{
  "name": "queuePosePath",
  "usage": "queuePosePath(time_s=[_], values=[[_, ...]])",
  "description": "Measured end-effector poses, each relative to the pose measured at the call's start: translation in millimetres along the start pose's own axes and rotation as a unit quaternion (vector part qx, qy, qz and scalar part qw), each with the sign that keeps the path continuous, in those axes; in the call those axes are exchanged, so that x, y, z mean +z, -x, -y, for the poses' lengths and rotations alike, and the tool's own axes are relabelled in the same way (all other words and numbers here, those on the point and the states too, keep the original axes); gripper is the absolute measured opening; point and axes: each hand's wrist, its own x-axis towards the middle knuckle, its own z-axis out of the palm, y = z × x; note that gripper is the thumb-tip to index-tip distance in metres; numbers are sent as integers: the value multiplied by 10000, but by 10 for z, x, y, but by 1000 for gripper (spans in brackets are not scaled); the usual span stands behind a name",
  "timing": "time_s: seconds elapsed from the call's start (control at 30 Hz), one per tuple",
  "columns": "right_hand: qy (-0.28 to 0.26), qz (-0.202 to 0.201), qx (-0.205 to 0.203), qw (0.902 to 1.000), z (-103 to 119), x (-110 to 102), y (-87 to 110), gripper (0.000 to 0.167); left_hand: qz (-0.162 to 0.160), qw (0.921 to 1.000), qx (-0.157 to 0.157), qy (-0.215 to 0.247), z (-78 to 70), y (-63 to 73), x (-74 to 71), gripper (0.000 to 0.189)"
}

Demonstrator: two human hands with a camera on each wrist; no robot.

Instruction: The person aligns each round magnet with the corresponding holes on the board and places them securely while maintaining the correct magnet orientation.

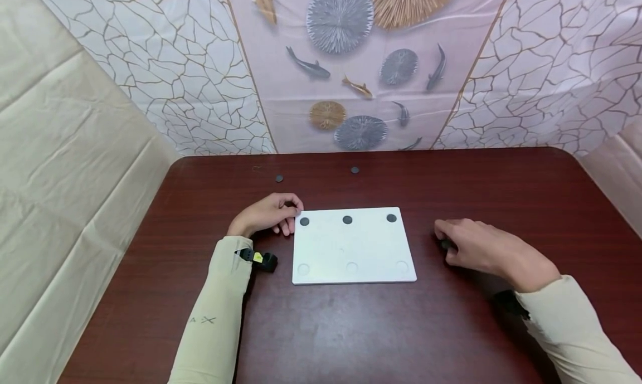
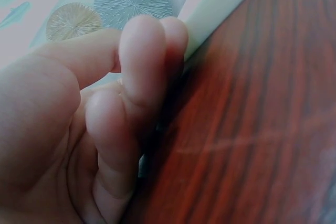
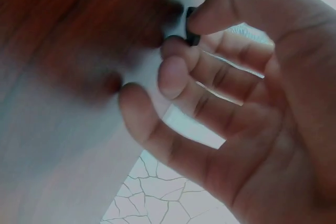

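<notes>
A white rectangular board (image 1: 351, 244) lies flat on the table. Three dark round discs sit along its far edge: a left one (image 1: 304, 221), a middle one (image 1: 348, 219) and a right one (image 1: 392, 218). Along its near edge show three shallow round recesses. At the board's far left corner, my left hand (image 1: 270, 212) grips the edge with thumb and curled fingers; the exact contact is partly hidden. Right of the board, my right hand (image 1: 481, 246) is low over the table, pinching a small black disc (image 3: 192, 27) between thumb and fingertips.
Two more dark discs, one left (image 1: 279, 178) and one right (image 1: 355, 170), lie on the dark red table (image 1: 331, 328) beyond the board. A patterned curtain (image 1: 296, 111) hangs behind the table's far edge, with pale cloth (image 1: 60, 205) at the left side.
</notes>
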Motion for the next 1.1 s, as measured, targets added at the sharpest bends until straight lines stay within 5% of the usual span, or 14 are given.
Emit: queuePosePath(time_s=[0.4,0.8,1.1], values=[[242,-173,-20,9996,-4,-37,43,27,7,10000,5,68,-10,-4,2,14],[-657,-295,-701,9949,60,-68,34,29,25,10000,38,70,7,-14,6,14],[-756,-493,-1158,9892,110,-74,34,32,32,10000,76,-2,5,-20,0,13]])
